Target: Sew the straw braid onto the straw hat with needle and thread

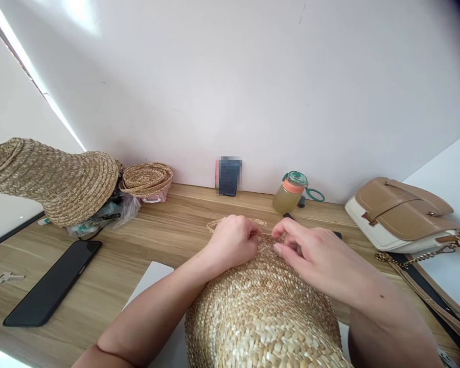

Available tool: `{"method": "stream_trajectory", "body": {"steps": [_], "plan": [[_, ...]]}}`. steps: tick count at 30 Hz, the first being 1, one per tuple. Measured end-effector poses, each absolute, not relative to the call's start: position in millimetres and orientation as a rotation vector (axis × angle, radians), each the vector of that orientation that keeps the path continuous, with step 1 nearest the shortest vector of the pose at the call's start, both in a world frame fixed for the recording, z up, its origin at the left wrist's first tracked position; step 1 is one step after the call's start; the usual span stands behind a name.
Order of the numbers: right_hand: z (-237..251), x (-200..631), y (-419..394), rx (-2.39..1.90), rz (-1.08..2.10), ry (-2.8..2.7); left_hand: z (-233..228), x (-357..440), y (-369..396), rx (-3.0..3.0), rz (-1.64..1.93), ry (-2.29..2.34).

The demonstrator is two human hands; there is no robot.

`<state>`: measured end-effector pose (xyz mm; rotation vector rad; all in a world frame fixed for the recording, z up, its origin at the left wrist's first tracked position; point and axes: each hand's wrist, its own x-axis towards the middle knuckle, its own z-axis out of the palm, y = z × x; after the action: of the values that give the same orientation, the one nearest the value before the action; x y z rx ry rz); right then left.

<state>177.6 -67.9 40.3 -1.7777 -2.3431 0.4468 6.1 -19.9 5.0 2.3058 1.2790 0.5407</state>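
- Woven straw piece (260, 312) lies on the bench (168, 225) directly before the person, far edge between both hands.
- Left hand (233, 240) closed, pinching that edge; right hand (314, 255) pinches a strand beside it.
- Judged light, pliable, slightly brittle; strands may fray.
- Best held at the woven edge, close to the working point, with light pressure.
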Motion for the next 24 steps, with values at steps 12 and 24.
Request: {"method": "stream_trajectory", "body": {"steps": [12, 24], "plan": [[33, 171, -61, -1.662, 0.456, -2.355, 6, 7, -22, 2.285, 0.555, 1.229], [28, 224, -22, -1.49, 1.111, -1.788, 15, -3, -16, 2.042, 0.652, 1.093]]}}
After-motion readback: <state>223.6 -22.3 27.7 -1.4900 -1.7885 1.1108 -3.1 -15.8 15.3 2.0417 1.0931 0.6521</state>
